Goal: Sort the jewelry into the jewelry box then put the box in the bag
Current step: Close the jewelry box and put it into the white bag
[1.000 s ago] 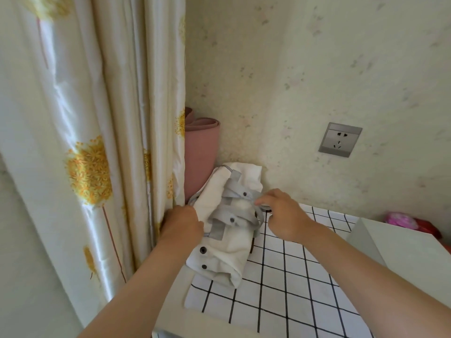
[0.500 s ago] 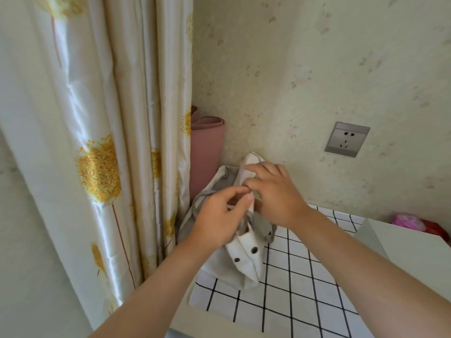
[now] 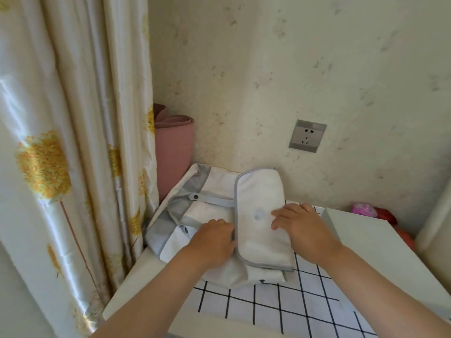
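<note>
A white cloth bag (image 3: pixel 214 191) with grey trim and snap buttons lies spread out in the table's back left corner. Its grey-edged front flap (image 3: pixel 258 191) lies flat on top. My left hand (image 3: pixel 212 240) grips the flap's left edge with curled fingers. My right hand (image 3: pixel 302 228) rests flat on the flap's right side, fingers spread. A white box (image 3: pixel 380 254) stands on the table to the right of the bag. No jewelry is visible.
A black-grid white cloth (image 3: pixel 280 311) covers the table. A rolled pink mat (image 3: pixel 173 152) stands in the corner behind the bag. A flowered curtain (image 3: pixel 73 142) hangs at left. A wall socket (image 3: pixel 307 139) and pink and red items (image 3: pixel 366 211) are at right.
The bag was bundled up and being held up with both hands; now it lies unfolded and flat, with the flap laid over it and both hands on the flap.
</note>
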Available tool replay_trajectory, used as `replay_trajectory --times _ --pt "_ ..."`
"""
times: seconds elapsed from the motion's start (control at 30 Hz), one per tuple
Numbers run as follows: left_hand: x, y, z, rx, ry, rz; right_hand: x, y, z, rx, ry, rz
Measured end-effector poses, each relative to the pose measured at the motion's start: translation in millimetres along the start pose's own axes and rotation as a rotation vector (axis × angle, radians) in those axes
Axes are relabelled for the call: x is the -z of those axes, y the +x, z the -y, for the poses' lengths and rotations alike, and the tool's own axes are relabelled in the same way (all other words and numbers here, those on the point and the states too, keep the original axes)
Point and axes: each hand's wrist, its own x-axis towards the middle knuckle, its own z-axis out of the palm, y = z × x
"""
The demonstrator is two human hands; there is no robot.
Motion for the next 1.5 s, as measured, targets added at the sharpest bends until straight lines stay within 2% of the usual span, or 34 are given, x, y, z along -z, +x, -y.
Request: replay_trajectory --times 0.1,0.17,0.3,0.4,0.53,0.67,0.77,0.9,0.97,1.03,1.13,1.2,1.27,1.37,1.5 --pt "-4.2 5.4 -7.9 -0.050 0.096 -0.014 3.2 3.7 2.8 -0.087 0.118 0.120" --pt "-6.9 9.9 -11.0 -0.072 0.088 -0.026 0.2 9.2 15.3 -0.128 0.226 0.113" --pt "-15.4 20.0 -9.6 -0.078 -0.094 -0.010 -18.7 15.6 42.1 -0.295 0.286 0.274" --pt "-19.7 28.1 -11.7 -0.104 -0.144 0.033 -25.1 19.3 48.0 -0.335 0.284 0.248" --pt "-24.5 37.4 -16.0 -0.078 -0.152 0.070 -17.0 21.2 45.5 -0.312 0.428 0.268" --pt "-23.7 37.7 -28.9 -0.029 -0.017 0.130 -11.2 18.7 32.3 -0.260 0.411 0.253" --pt "-25.5 36.3 -37.3 -0.032 0.106 0.186 -13.3 14.7 17.8 -0.325 0.535 0.256" --pt "-28.4 34.9 -43.2 -0.027 0.210 0.187 -20.3 9.9 17.0 -0.405 0.620 0.175" --pt "-28.8 36.8 -43.9 -0.027 0.199 0.178 -22.4 8.9 20.2 -0.442 0.587 0.144" --pt "-28.7 38.4 -41.9 -0.035 0.161 0.169 -20.3 12.2 20.5 -0.443 0.427 0.128" --pt "-26.3 42.0 -38.6 -0.057 0.050 0.173 -21.6 23.2 19.7 -0.376 0.124 0.140" --pt "-24.5 46.6 -37.1 -0.096 -0.029 0.163 -27.4 29.1 23.2 -0.301 0.058 0.169" --pt "-24.1 51.7 -34.4 -0.119 -0.108 0.163 -35.7 33.4 25.4 -0.263 0.120 0.206" --pt "-24.3 53.2 -30.1 -0.051 -0.166 0.173 -47.6 40.2 19.3 -0.370 0.337 0.200" --pt "-26.6 55.4 -27.4 -0.047 -0.091 0.170 -68.7 44.2 10.4 -0.419 0.453 0.140"
